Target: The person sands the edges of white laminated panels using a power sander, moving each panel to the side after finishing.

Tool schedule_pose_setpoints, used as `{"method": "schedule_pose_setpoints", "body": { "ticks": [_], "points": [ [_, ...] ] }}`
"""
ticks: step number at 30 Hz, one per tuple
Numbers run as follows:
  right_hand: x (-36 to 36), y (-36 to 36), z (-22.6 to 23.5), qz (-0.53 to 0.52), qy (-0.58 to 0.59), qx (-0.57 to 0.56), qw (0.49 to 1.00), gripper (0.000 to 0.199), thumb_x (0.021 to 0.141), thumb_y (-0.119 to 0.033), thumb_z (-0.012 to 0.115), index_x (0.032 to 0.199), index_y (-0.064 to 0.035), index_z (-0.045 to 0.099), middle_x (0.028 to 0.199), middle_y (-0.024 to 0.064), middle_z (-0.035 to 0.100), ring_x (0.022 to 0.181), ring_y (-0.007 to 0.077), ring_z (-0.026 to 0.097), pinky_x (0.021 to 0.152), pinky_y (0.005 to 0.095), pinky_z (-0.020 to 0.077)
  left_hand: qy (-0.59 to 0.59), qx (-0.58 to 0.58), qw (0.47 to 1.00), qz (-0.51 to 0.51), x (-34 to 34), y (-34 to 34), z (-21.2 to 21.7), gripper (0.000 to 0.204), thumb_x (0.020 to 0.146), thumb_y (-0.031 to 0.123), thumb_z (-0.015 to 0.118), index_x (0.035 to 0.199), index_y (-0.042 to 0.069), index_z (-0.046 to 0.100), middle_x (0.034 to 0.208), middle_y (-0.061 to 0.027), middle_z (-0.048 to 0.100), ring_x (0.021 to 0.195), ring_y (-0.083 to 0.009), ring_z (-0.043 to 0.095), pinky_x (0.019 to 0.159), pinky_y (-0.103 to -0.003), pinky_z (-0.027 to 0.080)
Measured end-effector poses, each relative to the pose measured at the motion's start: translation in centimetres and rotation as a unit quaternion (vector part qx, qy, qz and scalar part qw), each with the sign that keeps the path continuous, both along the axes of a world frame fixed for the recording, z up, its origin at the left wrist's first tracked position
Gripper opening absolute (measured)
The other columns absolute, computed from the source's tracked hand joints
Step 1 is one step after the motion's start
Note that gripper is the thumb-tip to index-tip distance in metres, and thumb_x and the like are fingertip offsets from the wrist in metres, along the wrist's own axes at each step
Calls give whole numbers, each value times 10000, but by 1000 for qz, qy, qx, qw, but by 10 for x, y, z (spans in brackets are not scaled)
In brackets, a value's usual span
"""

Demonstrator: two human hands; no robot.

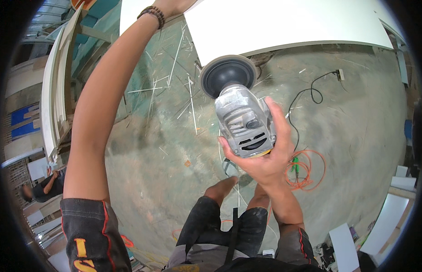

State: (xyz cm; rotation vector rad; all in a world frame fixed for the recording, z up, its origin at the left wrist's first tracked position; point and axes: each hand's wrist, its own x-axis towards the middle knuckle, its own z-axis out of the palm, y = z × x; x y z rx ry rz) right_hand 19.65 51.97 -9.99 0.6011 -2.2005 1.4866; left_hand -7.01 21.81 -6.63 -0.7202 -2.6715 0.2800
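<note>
A woodworking or panel-finishing workshop is indicated by the dusty concrete floor (356,131) strewn with thin white offcut strips (174,77) at eleven o'clock, white boards (57,90) stacked at nine o'clock, cut white panels (388,217) at four o'clock, and an orange cable (306,170) coiled near the centre.

Concrete floor (356,136) dusted green toward its upper left. Thin white strips (174,81) scattered there. Orange cord (306,170) coiled near floor centre; black cable (306,97) running to a socket block (340,75) toward upper right. White boards (388,217) stacked at lower right edge. Another person (45,188) crouched at left edge.
</note>
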Motion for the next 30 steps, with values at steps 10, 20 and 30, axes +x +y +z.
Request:
{"method": "schedule_pose_setpoints", "body": {
  "ticks": [10,20,30],
  "points": [
    [-9,18,1,-53,-5,2,999,975,662,-260,964,1449,33,468,1320,204,626,1072,300,713,890,371,604,-85,155,974,142,17,26,16,594,1100,491,337,1562,133,442,1663,-192,312,1547,-435,194,1280,-495,139],
    [-27,47,-6,-109,-76,-103,986,969,667,-233,967,1453,15,457,1296,167,561,1181,275,602,982,379,515,-84,101,986,107,16,19,20,649,1090,524,344,1566,89,423,1675,-177,294,1552,-427,187,1285,-492,124],
    [-13,33,2,-37,-61,-27,997,987,675,-238,967,1479,8,449,1349,214,613,1156,354,685,964,386,578,-113,185,957,192,-11,34,24,763,1049,569,427,1598,46,337,1654,-213,317,1565,-394,185,1286,-494,148]
  ]
}}
